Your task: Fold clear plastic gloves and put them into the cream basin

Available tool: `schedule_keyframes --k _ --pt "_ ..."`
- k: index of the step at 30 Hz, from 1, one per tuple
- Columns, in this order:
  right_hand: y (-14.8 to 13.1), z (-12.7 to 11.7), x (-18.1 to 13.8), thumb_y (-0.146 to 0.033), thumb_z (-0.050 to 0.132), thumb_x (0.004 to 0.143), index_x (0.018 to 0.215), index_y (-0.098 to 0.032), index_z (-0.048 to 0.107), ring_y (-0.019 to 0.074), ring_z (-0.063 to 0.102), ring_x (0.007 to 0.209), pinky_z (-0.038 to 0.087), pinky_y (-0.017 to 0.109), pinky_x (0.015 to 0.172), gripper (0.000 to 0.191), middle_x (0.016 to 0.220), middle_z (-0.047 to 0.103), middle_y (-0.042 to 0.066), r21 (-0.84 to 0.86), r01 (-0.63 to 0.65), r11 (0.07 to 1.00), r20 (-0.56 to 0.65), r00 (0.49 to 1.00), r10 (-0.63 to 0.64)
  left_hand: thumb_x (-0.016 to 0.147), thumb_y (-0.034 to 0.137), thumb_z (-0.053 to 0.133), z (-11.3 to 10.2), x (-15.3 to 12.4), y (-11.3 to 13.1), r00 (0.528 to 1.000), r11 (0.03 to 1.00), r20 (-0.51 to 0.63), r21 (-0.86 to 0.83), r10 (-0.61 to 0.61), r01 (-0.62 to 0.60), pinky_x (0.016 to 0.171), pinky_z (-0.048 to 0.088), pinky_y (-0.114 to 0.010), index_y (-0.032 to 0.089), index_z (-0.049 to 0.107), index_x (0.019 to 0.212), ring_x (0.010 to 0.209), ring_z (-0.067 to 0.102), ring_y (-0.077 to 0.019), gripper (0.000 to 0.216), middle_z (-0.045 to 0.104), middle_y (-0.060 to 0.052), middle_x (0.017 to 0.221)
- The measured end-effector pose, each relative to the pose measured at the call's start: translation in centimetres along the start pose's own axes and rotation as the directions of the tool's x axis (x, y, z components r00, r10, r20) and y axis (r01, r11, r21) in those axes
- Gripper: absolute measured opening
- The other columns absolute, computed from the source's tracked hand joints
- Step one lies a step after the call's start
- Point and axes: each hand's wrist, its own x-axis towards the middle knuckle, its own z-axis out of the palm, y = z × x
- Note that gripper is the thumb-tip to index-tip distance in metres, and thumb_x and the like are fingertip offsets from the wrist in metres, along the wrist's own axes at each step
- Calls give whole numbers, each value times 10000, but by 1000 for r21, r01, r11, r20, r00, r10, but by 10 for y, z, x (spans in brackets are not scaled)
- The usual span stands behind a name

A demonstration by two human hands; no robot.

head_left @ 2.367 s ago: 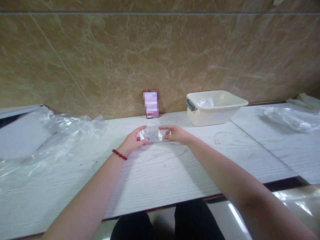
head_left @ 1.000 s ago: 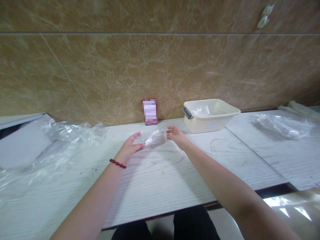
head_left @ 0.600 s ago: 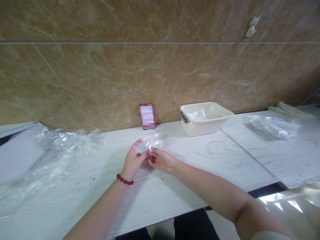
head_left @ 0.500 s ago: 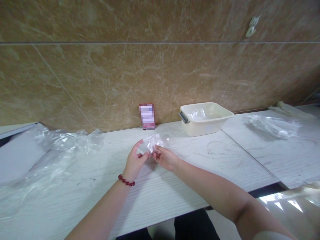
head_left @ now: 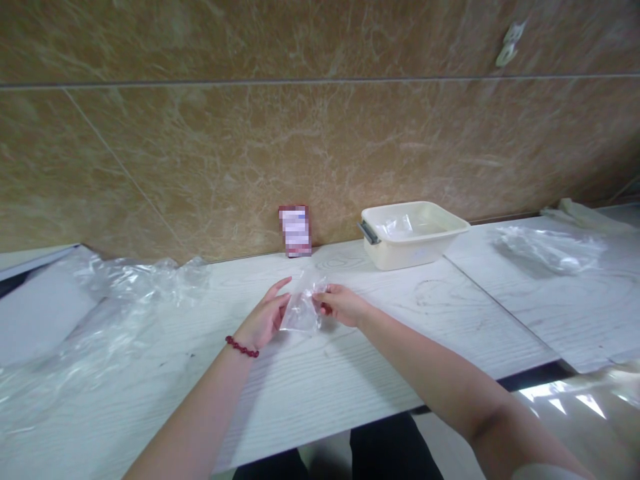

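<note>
A small clear plastic bag (head_left: 301, 311) hangs between my two hands just above the white table (head_left: 320, 360). My right hand (head_left: 341, 305) pinches its upper right corner with thumb and fingers closed. My left hand (head_left: 263, 319), with a red bead bracelet on the wrist, sits against the bag's left edge; its fingers are stretched and slightly apart, touching the plastic.
A cream plastic tub (head_left: 413, 233) with a grey handle and clear plastic inside stands at the back right. A small pink card (head_left: 295, 231) leans on the marble wall. Crumpled clear sheeting (head_left: 100, 313) covers the left side; more clear plastic (head_left: 550, 248) lies on the right board.
The bag was stretched flat between both hands, then bunched as my right hand crossed to the left one. Now my right hand has lifted one corner, and the bag hangs more upright.
</note>
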Motion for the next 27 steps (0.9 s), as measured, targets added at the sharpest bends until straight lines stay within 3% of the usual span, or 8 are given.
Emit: schedule_keyframes --k 3,6,8,14,19,23,24,27 --pt "1 -3 -1 -208 633 605 660 -120 549 42 451 456 357 143 392 134 560 532 -19 -97 -57 994 25 998 60 644 192 623 -2 4 -5 998 999 46 20 -33 32 613 434 -216 164 505 1046 654 566 -103 420 616 -28 769" --pt "2 -4 1 -208 615 635 685 -129 536 48 455 462 409 161 419 123 567 528 -18 -117 -63 991 -43 997 59 597 161 659 -1 7 -10 1000 998 28 57 5 -6 677 433 -229 141 542 1003 731 569 -117 424 612 -53 899" --pt "3 -5 2 -210 595 664 660 -136 514 47 448 446 449 183 460 110 519 499 -32 -123 -51 991 -107 994 37 605 181 655 0 7 -12 999 996 15 83 36 -37 704 433 -248 153 506 1076 746 569 -121 495 602 -57 947" --pt "0 -4 4 -241 607 669 614 -150 479 34 420 409 497 225 503 166 456 443 -61 -132 33 991 -231 971 -63 651 236 623 0 10 -17 998 980 2 186 69 -68 687 438 -257 181 329 1246 668 573 -112 666 635 -26 754" --pt "-9 -8 1 -255 628 646 655 -154 521 42 459 443 500 215 457 148 528 498 -35 -233 72 970 -267 954 -135 654 228 620 1 12 -16 982 976 23 102 189 -191 779 421 -250 241 395 1193 899 542 -136 584 491 -62 1166" --pt "-44 -19 -10 -226 619 657 690 -151 562 51 498 457 495 208 444 101 602 549 -3 -388 54 920 -228 962 -152 675 223 603 1 15 -12 986 990 92 27 138 -141 813 419 -324 269 296 1238 930 543 -166 643 447 -90 1201" --pt "-58 -23 -14 -217 619 657 688 -145 570 63 514 463 494 215 441 93 610 557 8 -424 33 905 -221 965 -139 682 223 597 0 15 -11 988 992 98 25 120 -123 825 412 -339 270 283 1242 927 548 -170 644 444 -98 1200" --pt "-118 -44 -29 -179 639 635 673 -136 583 86 536 480 494 220 446 81 584 556 16 -524 81 848 -288 920 -265 703 222 576 -2 17 -10 991 996 108 34 75 -79 842 397 -348 259 282 1237 920 556 -175 610 450 -112 1191"
